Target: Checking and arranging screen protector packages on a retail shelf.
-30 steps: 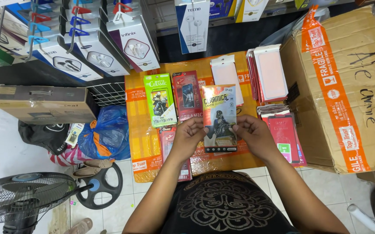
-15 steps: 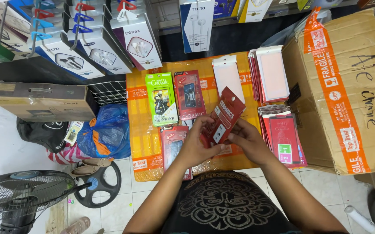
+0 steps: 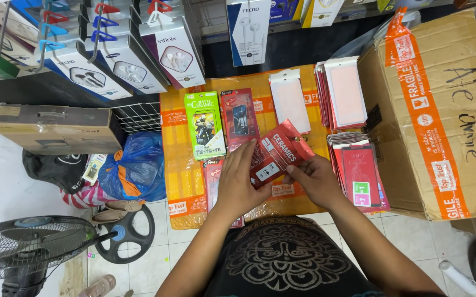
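I have both hands clamped on a red flat packet (image 3: 278, 155), tilted, its back toward me: my left hand (image 3: 238, 184) grips its left edge, my right hand (image 3: 316, 177) pinches its lower right corner. Just beyond my left fingers lie a green packet (image 3: 204, 125) and a dark red packet (image 3: 238, 117) on the orange-wrapped surface (image 3: 178, 165).

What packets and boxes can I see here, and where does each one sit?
Red packets: flat, held in both hands, left hand, right hand.
Green packet: flat, on the orange surface, left.
White packet: flat, further back.
Cardboard box: large, brown, orange tape, right.
Earphone boxes: white, hanging top left.
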